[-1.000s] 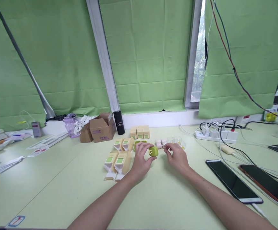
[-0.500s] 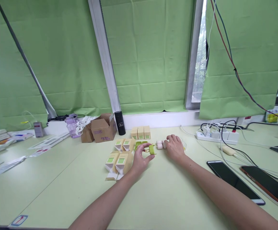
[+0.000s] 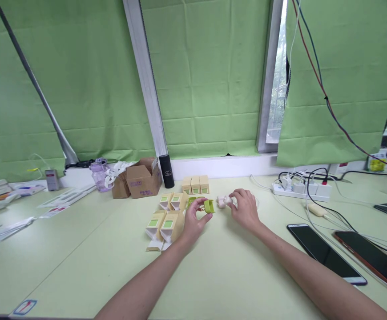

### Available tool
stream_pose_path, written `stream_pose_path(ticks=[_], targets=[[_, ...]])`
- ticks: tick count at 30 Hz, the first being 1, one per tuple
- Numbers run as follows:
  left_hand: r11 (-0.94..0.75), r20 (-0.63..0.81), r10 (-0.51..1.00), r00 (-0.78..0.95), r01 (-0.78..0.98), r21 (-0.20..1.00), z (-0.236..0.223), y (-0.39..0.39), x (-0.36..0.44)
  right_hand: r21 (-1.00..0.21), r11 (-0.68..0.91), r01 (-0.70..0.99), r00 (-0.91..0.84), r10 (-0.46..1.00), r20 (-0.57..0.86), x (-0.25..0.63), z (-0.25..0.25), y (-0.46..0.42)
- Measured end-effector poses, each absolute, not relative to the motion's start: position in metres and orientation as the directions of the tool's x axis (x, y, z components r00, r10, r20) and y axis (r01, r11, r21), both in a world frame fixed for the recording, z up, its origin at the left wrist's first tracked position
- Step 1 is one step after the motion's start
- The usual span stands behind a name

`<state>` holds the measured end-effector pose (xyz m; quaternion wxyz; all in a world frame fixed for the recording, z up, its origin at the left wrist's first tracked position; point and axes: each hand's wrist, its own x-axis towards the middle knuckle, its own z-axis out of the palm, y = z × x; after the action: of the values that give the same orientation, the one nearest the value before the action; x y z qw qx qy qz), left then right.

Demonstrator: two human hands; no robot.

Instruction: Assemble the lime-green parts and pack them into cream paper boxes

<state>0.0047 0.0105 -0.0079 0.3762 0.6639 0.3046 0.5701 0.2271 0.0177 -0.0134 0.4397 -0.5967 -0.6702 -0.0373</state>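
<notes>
At frame center, the left hand (image 3: 192,218) pinched an open lime-green plastic case (image 3: 208,206), the right hand (image 3: 245,210) a small translucent piece (image 3: 228,200), four cream cardboard boxes (image 3: 168,223) not yet closed.

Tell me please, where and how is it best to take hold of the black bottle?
Probably around its upper half, from the front right. The black bottle is a tall cylinder standing on end; the cardboard box sits close on its left, the white sill lies behind it.
</notes>
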Motion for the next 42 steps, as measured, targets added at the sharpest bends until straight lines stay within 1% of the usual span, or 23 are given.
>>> stream_pose_path(ticks=[1,2,3,4,5,6,7,9,11,14,22,27,31,36,38,40,42], targets=[[-0.534,0.532,0.831,0.165,-0.030,0.845,-0.008,0.011,0.005,-0.650,0.315,0.691,0.192,0.787,0.586,0.224,-0.012,0.016],[-0.536,0.535,0.829,0.165,-0.037,0.843,-0.008,0.011,0.005,-0.801,0.337,0.494,0.259,0.823,0.506,0.221,-0.011,0.015],[-0.537,0.537,0.828,0.163,-0.045,0.842,-0.008,0.011,0.005,-0.908,0.330,0.258,0.284,0.872,0.398,0.217,-0.011,0.012],[-0.537,0.538,0.828,0.162,-0.052,0.842,-0.008,0.011,0.005,-0.955,0.296,0.016,0.255,0.922,0.290,0.213,-0.010,0.009],[-0.536,0.537,0.828,0.161,-0.057,0.842,-0.009,0.012,0.004,-0.948,0.244,-0.203,0.190,0.960,0.207,0.210,-0.010,0.005],[-0.535,0.537,0.828,0.161,-0.060,0.843,-0.009,0.012,0.004,-0.912,0.177,-0.370,0.117,0.983,0.143,0.206,-0.010,0.000],[-0.535,0.537,0.828,0.163,-0.063,0.843,-0.009,0.012,0.004,-0.871,0.120,-0.477,0.061,0.993,0.103,0.203,-0.009,-0.004],[-0.534,0.538,0.826,0.166,-0.070,0.842,-0.010,0.012,0.004,-0.818,0.053,-0.573,0.006,0.998,0.061,0.199,-0.009,-0.013],[-0.530,0.535,0.828,0.169,-0.081,0.844,-0.010,0.013,0.003,-0.801,0.026,-0.598,-0.016,0.999,0.045,0.197,-0.008,-0.020],[-0.517,0.525,0.833,0.175,-0.089,0.851,-0.010,0.012,0.003,-0.805,0.017,-0.593,-0.041,0.998,0.051,0.197,-0.006,-0.024],[-0.534,0.538,0.820,0.197,-0.077,0.842,-0.007,0.010,0.003,-0.786,0.078,-0.614,0.001,0.995,0.098,0.194,-0.010,-0.027],[-0.545,0.542,0.814,0.210,-0.049,0.837,-0.006,0.009,0.003,-0.791,0.083,-0.606,-0.036,0.991,0.132,0.190,-0.008,-0.029],[-0.559,0.548,0.810,0.209,-0.008,0.829,-0.008,0.009,0.003,-0.830,0.075,-0.553,-0.040,0.992,0.116,0.188,-0.011,-0.025],[-0.561,0.543,0.817,0.193,0.049,0.826,-0.010,0.010,0.003,-0.914,0.054,-0.402,-0.003,0.998,0.060,0.190,-0.019,-0.019],[-0.558,0.540,0.821,0.185,0.066,0.827,-0.012,0.011,0.003,-0.926,0.035,-0.376,0.012,0.999,0.033,0.192,-0.019,-0.018],[-0.554,0.537,0.826,0.170,0.077,0.829,-0.012,0.012,0.003,-0.912,0.019,-0.409,0.005,1.000,0.018,0.194,-0.018,-0.018],[-0.551,0.536,0.830,0.155,0.081,0.831,-0.013,0.013,0.003,-0.885,0.028,-0.465,-0.006,0.999,0.034,0.195,-0.016,-0.018]])
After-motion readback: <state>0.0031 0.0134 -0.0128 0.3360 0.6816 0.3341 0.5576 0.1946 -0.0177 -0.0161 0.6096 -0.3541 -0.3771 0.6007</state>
